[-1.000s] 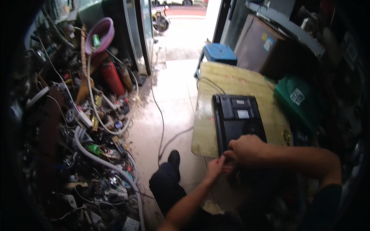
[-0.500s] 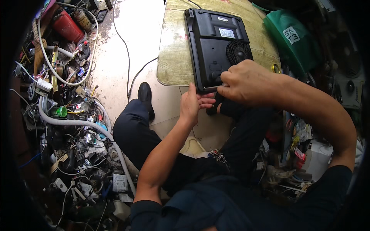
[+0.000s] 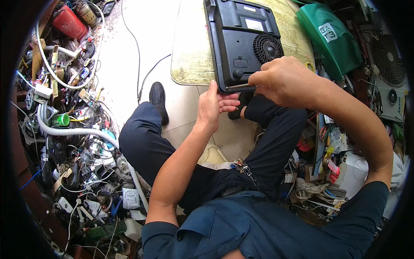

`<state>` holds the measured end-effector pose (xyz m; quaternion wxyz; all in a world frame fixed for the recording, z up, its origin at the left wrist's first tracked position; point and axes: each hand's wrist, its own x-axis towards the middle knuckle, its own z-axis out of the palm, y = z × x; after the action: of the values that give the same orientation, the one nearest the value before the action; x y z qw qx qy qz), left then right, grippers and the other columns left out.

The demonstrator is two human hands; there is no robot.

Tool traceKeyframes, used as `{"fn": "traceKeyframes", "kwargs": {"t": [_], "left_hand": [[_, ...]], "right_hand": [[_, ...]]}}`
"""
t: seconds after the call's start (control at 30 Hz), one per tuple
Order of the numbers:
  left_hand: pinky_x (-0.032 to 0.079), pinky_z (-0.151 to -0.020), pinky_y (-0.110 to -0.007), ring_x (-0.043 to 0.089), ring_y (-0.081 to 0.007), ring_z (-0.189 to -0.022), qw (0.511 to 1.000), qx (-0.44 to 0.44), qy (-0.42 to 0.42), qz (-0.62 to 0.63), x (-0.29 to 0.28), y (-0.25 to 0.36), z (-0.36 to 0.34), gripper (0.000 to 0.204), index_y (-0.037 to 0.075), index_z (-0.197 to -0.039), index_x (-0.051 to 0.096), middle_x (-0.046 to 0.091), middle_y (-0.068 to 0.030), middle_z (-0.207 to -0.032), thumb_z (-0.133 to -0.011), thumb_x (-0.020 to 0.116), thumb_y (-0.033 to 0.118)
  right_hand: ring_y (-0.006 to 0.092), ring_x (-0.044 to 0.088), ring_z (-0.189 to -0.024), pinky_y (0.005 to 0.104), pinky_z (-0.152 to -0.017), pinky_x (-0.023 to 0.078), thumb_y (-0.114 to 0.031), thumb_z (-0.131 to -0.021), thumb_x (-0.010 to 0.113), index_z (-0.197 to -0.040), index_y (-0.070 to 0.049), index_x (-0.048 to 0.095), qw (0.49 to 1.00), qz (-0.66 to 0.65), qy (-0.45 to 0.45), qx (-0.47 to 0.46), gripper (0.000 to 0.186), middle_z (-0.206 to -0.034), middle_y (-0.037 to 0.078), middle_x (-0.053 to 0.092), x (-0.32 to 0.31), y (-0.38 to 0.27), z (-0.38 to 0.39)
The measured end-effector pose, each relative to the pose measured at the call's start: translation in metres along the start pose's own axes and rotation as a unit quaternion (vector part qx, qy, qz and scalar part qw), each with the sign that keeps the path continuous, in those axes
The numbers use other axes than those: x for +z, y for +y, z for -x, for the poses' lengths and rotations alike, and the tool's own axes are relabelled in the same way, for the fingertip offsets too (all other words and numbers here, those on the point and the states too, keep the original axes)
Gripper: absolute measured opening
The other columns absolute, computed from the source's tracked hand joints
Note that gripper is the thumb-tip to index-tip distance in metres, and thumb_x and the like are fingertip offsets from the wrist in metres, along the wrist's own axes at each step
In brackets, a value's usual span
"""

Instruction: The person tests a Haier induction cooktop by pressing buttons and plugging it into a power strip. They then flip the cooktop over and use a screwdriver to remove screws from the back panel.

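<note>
A black induction cooker point(image 3: 230, 52) lies upside down on the wooden table point(image 3: 192, 56), its round fan grille and labels facing up and its near end past the table's front edge. My left hand point(image 3: 210, 108) is at the near left corner, thumb along the side and fingers loosely bent by the front edge. In my right fist point(image 3: 282, 82) is a screwdriver point(image 3: 240, 86); its thin metal shaft points left, almost flat along the near edge, tip close to my left thumb. The fist hides its handle.
Cables and small electrical parts point(image 3: 86, 159) heap up on the left, with a red cylinder point(image 3: 70, 22) and a grey hose point(image 3: 82, 131). A green bag point(image 3: 330, 39) sits right of the table. Tools and scraps point(image 3: 323, 172) crowd the lower right. A black cord point(image 3: 151, 73) crosses the floor.
The whole view has shifted, so cooker and hands sit higher in it. My right fist has drawn slightly right, and more of the screwdriver's shaft shows. My left hand keeps its place at the corner.
</note>
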<state>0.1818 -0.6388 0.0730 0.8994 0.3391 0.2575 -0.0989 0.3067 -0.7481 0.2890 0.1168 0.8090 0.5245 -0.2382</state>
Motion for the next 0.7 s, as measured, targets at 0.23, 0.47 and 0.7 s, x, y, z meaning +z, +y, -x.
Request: {"fn": "traceKeyframes", "kwargs": {"t": [0.23, 0.47, 0.7], "left_hand": [[0.061, -0.070, -0.031, 0.077, -0.0252, -0.084, 1.000, -0.002, -0.003, -0.006, 0.000, -0.002, -0.002, 0.068, -0.005, -0.126, 0.062, 0.075, -0.0208, -0.104, -0.113, 0.028, 0.053], [0.061, -0.068, -0.030, 0.075, -0.0241, -0.082, 1.000, 0.006, -0.001, 0.013, 0.000, -0.003, 0.001, 0.068, -0.006, -0.125, 0.061, 0.074, -0.0215, -0.102, -0.113, 0.030, 0.053], [0.061, -0.064, -0.033, 0.076, -0.0278, -0.078, 0.999, 0.044, 0.020, -0.022, 0.003, 0.000, 0.005, 0.073, -0.011, -0.118, 0.062, 0.074, -0.0246, -0.098, -0.113, 0.030, 0.054]], "right_hand": [[0.0383, 0.071, -0.079, 0.0480, -0.071, 0.056, -0.016, -0.086, 0.074, -0.095, -0.006, 0.076, 1.000, 0.000, 0.015, -0.019, 0.014, -0.081, 0.017, 0.070, -0.001, -0.002, 0.000], [0.0348, 0.076, -0.085, 0.0440, -0.078, 0.062, -0.016, -0.079, 0.076, -0.093, -0.005, 0.080, 0.986, -0.007, -0.130, 0.101, 0.018, -0.082, 0.015, 0.075, -0.010, -0.037, -0.028], [0.0240, 0.077, -0.084, 0.0345, -0.070, 0.060, -0.023, -0.084, 0.075, -0.078, -0.017, 0.081, 0.890, 0.346, -0.183, -0.234, 0.010, -0.078, 0.001, 0.077, -0.028, -0.066, -0.037]]}}
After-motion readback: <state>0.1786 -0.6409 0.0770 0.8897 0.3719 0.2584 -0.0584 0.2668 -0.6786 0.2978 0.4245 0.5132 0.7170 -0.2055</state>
